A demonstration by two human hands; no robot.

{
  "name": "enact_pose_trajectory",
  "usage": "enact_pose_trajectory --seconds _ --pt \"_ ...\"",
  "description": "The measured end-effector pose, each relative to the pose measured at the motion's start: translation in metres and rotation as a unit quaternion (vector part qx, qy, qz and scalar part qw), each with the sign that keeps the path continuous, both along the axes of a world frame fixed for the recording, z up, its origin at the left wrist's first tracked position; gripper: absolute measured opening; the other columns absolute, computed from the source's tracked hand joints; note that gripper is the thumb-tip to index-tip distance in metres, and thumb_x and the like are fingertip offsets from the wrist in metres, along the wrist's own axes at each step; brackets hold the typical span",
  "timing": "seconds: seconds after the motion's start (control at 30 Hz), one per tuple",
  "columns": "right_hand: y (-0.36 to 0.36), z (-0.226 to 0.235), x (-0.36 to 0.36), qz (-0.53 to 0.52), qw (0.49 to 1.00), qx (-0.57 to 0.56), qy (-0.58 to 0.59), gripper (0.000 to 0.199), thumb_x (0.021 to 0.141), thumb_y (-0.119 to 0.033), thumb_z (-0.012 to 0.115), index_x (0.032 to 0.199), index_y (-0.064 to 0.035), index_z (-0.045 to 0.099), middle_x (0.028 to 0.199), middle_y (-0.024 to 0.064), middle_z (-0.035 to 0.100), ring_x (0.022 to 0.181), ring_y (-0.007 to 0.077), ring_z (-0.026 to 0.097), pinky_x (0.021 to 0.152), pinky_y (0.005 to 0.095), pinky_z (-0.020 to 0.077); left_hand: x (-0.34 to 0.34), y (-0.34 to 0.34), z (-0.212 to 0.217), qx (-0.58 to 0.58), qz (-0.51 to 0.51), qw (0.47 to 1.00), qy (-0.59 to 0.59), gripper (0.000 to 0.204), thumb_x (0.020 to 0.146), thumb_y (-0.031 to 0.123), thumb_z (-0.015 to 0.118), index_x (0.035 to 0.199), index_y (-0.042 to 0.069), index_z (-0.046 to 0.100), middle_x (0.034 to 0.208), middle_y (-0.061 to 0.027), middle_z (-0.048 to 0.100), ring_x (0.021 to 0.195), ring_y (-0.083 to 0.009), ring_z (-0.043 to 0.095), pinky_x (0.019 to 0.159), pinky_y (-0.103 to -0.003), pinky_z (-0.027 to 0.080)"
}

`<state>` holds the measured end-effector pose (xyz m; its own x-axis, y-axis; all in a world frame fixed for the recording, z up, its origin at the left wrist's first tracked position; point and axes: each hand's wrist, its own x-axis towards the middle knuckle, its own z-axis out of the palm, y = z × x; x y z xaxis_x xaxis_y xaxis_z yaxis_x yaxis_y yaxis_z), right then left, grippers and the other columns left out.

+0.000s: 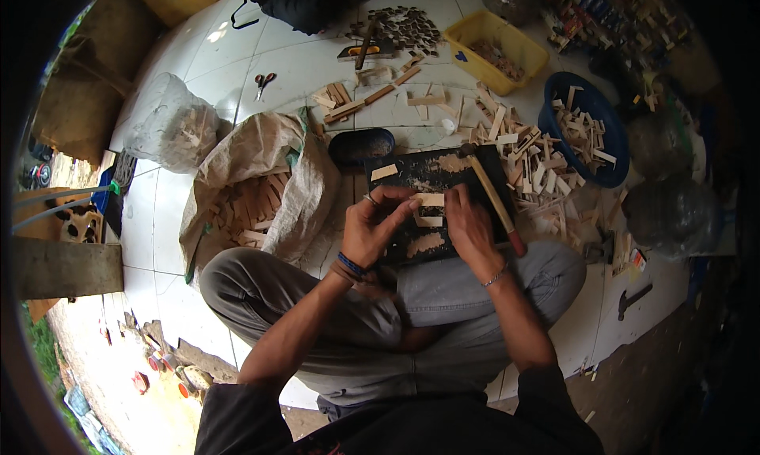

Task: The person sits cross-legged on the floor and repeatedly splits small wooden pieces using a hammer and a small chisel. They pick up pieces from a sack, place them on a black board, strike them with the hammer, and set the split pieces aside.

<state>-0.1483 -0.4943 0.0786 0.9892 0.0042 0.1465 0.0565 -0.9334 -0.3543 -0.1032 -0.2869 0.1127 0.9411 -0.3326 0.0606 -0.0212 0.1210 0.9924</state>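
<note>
Between my two hands is a small pale wooden strip (pixel 428 199), level over a black board (pixel 393 184) in front of my crossed legs. My left hand (pixel 378 221) pinches its left end between thumb and fingers. My right hand (pixel 469 224) has its fingers closed at the strip's right end. Just below it shows a second pale wooden piece (pixel 430 217), partly between the hands. Another light wooden block (pixel 384 172) lies on the board's far left corner. A long wooden-handled tool with a red end (pixel 494 195) rests along the board's right side.
An open sack of wood pieces (pixel 261 150) stands left, beside a dark oval tray (pixel 361 147). Right are loose wood strips (pixel 546 178), a blue basin (pixel 546 110) and a hammer (pixel 633 301). Farther off are a yellow tub (pixel 467 34) and scissors (pixel 264 83).
</note>
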Motion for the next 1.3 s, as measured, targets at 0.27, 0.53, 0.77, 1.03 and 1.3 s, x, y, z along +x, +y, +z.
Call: enact_pose_trajectory --seconds 0.27,0.53,0.77,1.03,1.3 --pt "-0.018 0.02 -0.004 -0.006 0.995 0.094 -0.029 0.014 0.1 -0.009 0.064 0.114 -0.0056 0.066 0.103 0.0133 0.069 0.096 0.0389 0.068 0.078 0.0465 0.0547 -0.002 0.002 0.002 0.019 -0.022 0.999 -0.013 0.019 0.098 0.012 0.076 0.112 -0.001 0.072 0.096 -0.0051 0.078 0.09 -0.0074 0.07 0.081 -0.025 0.057" --pt "-0.014 0.025 -0.002 0.055 0.997 -0.029 -0.048 0.016 0.093 -0.011 0.07 0.108 -0.0075 0.07 0.098 0.0103 0.068 0.084 0.0356 0.067 0.075 0.0459 0.0522 0.002 0.001 0.0 0.033 -0.005 0.999 -0.037 0.019 0.099 0.013 0.075 0.112 -0.001 0.071 0.093 -0.0064 0.078 0.088 -0.0087 0.071 0.08 -0.027 0.057" --pt "-0.009 0.015 0.003 0.018 0.998 0.013 -0.061 0.016 0.088 -0.009 0.074 0.101 -0.0057 0.064 0.098 0.0097 0.068 0.082 0.0359 0.067 0.071 0.0442 0.0539 0.003 -0.001 0.004 0.053 0.022 0.997 -0.046 0.019 0.099 0.015 0.075 0.111 0.0 0.072 0.094 -0.0079 0.078 0.089 -0.0094 0.071 0.08 -0.027 0.057" --pt "-0.024 0.019 0.002 -0.043 0.98 0.184 -0.055 0.021 0.085 0.0 0.076 0.096 -0.003 0.059 0.086 0.0081 0.069 0.079 0.0257 0.072 0.067 0.0356 0.0544 0.004 0.0 0.007 0.089 0.055 0.994 -0.006 0.024 0.102 0.019 0.073 0.115 0.0 0.073 0.105 -0.0028 0.076 0.098 -0.006 0.064 0.089 -0.024 0.051" --pt "-0.031 0.023 0.003 -0.031 0.914 0.404 -0.004 0.014 0.095 0.001 0.069 0.109 0.0 0.071 0.103 0.0051 0.076 0.101 0.0134 0.072 0.08 0.0266 0.055 0.002 -0.002 0.003 0.039 0.027 0.998 -0.038 0.021 0.1 0.017 0.075 0.113 0.0 0.071 0.096 -0.0055 0.077 0.091 -0.0081 0.069 0.081 -0.027 0.056"
